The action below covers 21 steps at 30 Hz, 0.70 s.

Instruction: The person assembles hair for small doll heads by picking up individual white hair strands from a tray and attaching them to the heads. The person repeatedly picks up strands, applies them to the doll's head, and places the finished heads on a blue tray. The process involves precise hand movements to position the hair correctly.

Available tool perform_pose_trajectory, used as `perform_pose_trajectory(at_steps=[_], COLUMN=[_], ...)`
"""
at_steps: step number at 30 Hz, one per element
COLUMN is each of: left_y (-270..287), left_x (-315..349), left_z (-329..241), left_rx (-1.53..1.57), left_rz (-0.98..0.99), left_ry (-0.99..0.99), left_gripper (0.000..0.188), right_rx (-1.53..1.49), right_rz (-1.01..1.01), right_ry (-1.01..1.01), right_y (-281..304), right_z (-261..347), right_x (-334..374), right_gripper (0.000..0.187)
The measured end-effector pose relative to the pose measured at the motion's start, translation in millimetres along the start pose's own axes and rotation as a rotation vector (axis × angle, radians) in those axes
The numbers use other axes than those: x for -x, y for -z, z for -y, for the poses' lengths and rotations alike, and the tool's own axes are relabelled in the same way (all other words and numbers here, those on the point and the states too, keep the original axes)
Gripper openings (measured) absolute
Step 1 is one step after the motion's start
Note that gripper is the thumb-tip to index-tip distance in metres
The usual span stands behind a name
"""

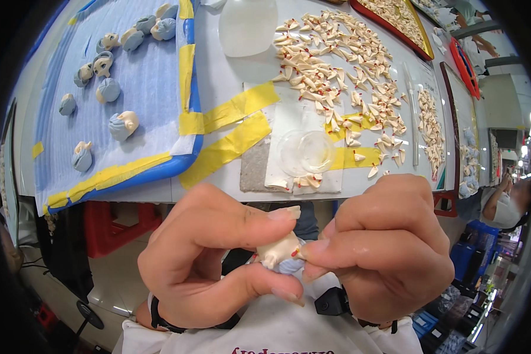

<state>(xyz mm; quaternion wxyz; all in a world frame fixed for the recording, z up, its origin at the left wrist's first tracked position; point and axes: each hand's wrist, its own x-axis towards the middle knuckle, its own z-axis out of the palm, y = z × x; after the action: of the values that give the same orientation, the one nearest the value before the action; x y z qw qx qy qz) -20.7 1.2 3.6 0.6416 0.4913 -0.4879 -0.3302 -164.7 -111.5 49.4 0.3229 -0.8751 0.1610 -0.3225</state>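
Note:
Close in front of my body, my left hand [209, 259] is closed around a small doll head [280, 249] with a cream face part and blue hair, gripping it between thumb and fingers. My right hand [389, 251] pinches a tiny cream piece with a red end [297, 252] at the head's side; fingertips hide most of the piece. Beyond the hands, many similar pointed cream pieces with red ends [312, 76] lie scattered over the table. Several blue-haired doll heads [123, 125] rest on a cloth-lined blue tray [186, 168] at the left.
Yellow tape [227, 141] runs from the tray across the white table [218, 76]. Near the table's front edge sits a clear round dish [307, 152] on a white sheet. A translucent container [248, 26] stands farther back. Below is a red stool [121, 227]; another person [504, 203] is at far right.

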Motion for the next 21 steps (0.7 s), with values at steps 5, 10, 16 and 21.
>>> perform_pose_trajectory(at_steps=[5, 10, 16, 21], left_y=[-2, -6, -15, 50], left_x=[3, -13, -19, -4], left_z=[-5, -8, -14, -25], left_rx=[-0.072, -0.363, -0.694, -0.994], left_rz=[-0.054, -0.079, 0.056, -0.336], left_ry=[0.007, -0.237, -0.391, -0.111], left_gripper=[0.045, 0.043, 0.037, 0.037], right_rx=[-0.101, -0.399, -0.427, 0.181], right_rz=[0.017, 0.043, 0.193, -0.364], right_ry=[-0.03, -0.199, -0.4, -0.72], right_y=[-2, 3, 21, 130], right_z=[-1, -7, -11, -60], right_x=[1, 7, 5, 22], right_gripper=[0.023, 0.047, 0.039, 0.019])
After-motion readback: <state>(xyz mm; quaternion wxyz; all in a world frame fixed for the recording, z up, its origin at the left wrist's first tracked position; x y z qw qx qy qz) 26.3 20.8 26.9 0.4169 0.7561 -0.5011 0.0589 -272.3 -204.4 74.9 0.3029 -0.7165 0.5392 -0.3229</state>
